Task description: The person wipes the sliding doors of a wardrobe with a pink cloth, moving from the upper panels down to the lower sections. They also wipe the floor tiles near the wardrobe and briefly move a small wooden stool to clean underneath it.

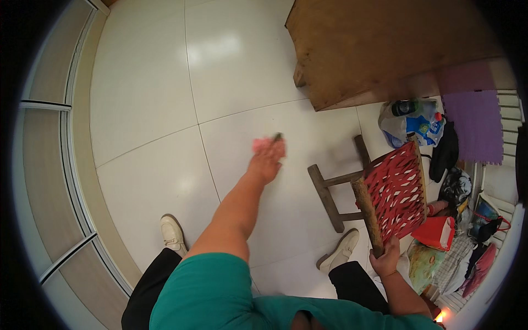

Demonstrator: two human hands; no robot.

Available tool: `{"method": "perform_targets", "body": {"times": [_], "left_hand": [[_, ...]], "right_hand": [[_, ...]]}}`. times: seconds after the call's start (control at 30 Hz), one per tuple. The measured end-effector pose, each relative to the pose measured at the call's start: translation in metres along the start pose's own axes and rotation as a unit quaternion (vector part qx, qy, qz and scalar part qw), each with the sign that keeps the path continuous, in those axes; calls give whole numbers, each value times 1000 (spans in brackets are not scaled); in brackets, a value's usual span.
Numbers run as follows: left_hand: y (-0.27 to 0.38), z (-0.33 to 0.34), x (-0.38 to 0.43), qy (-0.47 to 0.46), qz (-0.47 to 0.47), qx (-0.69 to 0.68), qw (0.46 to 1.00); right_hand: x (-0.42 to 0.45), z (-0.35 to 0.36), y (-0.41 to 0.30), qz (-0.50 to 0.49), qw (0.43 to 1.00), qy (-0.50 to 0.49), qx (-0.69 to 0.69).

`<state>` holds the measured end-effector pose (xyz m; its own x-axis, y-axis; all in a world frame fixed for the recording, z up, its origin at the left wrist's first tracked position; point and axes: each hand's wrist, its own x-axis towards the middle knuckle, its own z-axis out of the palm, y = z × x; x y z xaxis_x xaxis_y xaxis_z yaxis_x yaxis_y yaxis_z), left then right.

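Observation:
My left hand (264, 167) presses a crumpled pink cloth (268, 145) to the pale tiled floor (231, 161); the picture is blurred there, and a dark spot shows at the cloth's upper edge. At the lower right, my right hand (386, 256) grips the near corner of a wooden folding stool (366, 206) with a seat of woven red strips (398, 189). The stool is tilted, its legs pointing left.
A brown wooden piece of furniture (383, 45) fills the upper right. Bottles in plastic wrap (416, 123), a purple foam mat (474, 128), a red bag (435, 233) and folded cloths (456, 260) lie along the right. Sliding doors (49, 165) line the left.

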<state>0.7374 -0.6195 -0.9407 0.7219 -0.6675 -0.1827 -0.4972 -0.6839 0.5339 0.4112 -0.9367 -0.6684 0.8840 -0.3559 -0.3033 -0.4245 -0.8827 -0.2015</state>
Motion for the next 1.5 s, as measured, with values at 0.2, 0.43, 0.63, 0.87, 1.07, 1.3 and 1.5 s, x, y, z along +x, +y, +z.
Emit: {"method": "perform_targets", "body": {"times": [0.2,0.43,0.63,0.87,1.07,1.3,1.5], "left_hand": [[-5,-29,76,-159,-41,172,971],[-185,-59,-38,326,-270,93,901],[-248,-58,-250,355,-607,0,711],[-102,-5,-192,270,-352,-118,888],[-12,-37,-188,-145,-41,86,985],[-46,-124,-203,-122,-492,118,854],[-9,-112,-208,11,-442,-129,888]], "right_hand": [[2,7,-3,-53,998,36,10],[-7,16,21,-23,997,14,-74],[-7,18,21,-23,998,18,-47],[6,3,1,-82,989,34,-116],[11,0,-31,-36,999,22,23],[3,-46,-96,-117,993,-8,18],[23,-52,-172,-103,994,35,-13]]}}
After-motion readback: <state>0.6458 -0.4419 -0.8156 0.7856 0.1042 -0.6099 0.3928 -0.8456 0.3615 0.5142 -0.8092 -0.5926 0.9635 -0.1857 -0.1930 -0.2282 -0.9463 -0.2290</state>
